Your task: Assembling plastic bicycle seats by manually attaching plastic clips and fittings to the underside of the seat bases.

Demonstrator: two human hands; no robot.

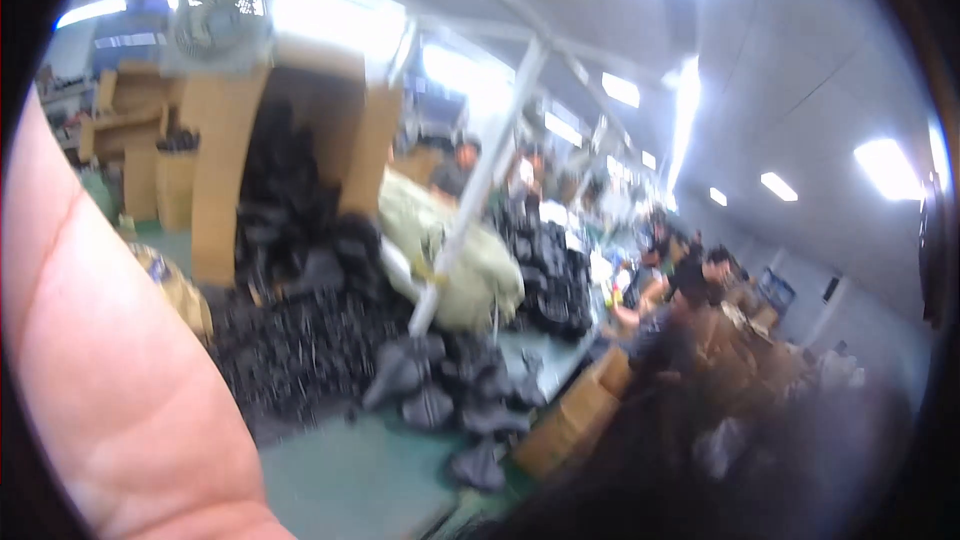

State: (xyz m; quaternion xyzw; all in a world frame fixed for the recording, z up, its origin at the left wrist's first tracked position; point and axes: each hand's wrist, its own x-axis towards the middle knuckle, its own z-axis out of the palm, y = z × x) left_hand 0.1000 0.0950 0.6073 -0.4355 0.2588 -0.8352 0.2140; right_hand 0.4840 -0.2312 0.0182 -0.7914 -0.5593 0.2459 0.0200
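Observation:
Very close to the camera, my left hand (120, 370) fills the left edge of the head view. Only bare skin with creases shows; its fingers are outside the picture, so I cannot tell whether it holds anything. Nowhere in view is my right hand. Beyond the left hand, an open cardboard box (222, 180) is packed with dark moulded pieces. Below it lies a wide heap of black pieces (300, 350). Several larger black pieces, shaped somewhat like saddles (430, 405), are strewn on the green surface (350, 485). The picture is tilted and blurred.
A pale green sack (450, 250) leans by a slanting white post (490, 180). Behind it stand black stacks (545, 270). Co-workers (690, 285) are along a bench on the right, near a cardboard box (575, 415). A dark blur (640, 470) covers the lower right.

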